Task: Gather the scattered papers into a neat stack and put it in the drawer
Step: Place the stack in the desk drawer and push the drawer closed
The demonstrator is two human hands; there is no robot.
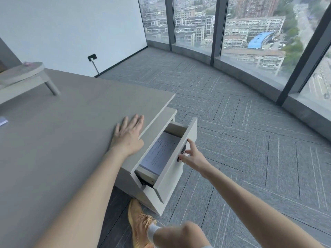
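Note:
A stack of printed white papers (160, 152) lies flat inside the open top drawer (176, 159) of a pale cabinet under the grey desk (59, 133). My left hand (128, 136) rests flat on the desk near its right edge, fingers spread, holding nothing. My right hand (192, 157) is at the drawer's white front panel, fingertips touching its top edge by a dark lock, with nothing in its grasp.
A small grey riser shelf (26, 76) stands at the desk's far left. A bluish slip (3, 121) lies at the left edge. Grey carpet (241, 140) spreads to the right up to floor-length windows. My orange shoe (140, 224) and knee are below the cabinet.

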